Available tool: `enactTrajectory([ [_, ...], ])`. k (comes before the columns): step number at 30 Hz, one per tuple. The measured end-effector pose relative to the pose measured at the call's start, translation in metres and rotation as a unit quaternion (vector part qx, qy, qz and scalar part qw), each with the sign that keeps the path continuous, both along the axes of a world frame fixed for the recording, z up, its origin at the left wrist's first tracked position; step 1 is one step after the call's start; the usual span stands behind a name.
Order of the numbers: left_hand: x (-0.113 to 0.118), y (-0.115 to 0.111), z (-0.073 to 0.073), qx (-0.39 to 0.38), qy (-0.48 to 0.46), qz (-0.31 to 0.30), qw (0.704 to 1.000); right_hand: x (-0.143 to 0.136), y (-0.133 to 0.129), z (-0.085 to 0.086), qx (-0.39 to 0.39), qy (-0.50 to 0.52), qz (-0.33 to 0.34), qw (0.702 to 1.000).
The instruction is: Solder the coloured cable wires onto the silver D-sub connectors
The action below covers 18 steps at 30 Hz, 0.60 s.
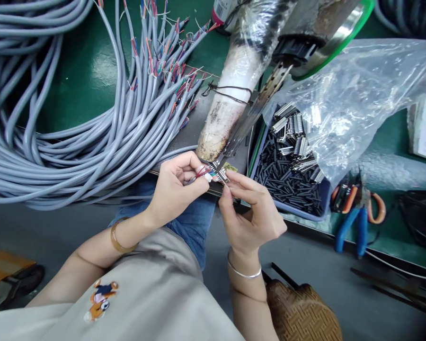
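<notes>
Bench, seated person, 2 bare hands close together at the near edge.

- Left hand (179,187): thumb and forefinger pinched on a small bunch of coloured wires (203,171), other fingers curled in.
- Right hand (253,208): thumb and forefinger brought nearly together at the connector's lower-right end; cannot tell whether they grasp its edge or a fine strand.
- Metal connector (223,175): at the bench edge, between the 2 sets of fingertips, with the wires reaching it from the left hand's side. Long axis seems to slant from upper left to lower right, though fingers partly hide it. It lies right of the left pinch; the right fingertips look nearer.
- Just above: brown tip of a plastic-wrapped white tube (229,102).
- Right of the right hand: blue tray (324,196) with loose connectors and short black sleeves.
- Left: heap of grey cables (102,135).
</notes>
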State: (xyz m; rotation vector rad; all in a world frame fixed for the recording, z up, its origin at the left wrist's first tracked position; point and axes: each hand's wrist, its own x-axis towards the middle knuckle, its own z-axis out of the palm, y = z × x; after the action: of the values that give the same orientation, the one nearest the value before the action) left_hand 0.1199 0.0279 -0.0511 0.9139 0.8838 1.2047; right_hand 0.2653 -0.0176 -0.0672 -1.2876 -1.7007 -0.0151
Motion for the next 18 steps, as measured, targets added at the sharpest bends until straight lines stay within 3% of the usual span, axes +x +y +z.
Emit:
enactTrajectory([
  [7,-0.0007,0.0011,0.0015,-0.005,0.003,-0.006,1.0,-0.0036,0.0042,0.0066,0.01,-0.049,-0.003,0.999],
  [18,-0.0013,-0.0013,-0.007,-0.05,0.012,-0.029,0.998,-0.0005,0.0012,0.0018,0.008,-0.074,-0.009,0.997],
])
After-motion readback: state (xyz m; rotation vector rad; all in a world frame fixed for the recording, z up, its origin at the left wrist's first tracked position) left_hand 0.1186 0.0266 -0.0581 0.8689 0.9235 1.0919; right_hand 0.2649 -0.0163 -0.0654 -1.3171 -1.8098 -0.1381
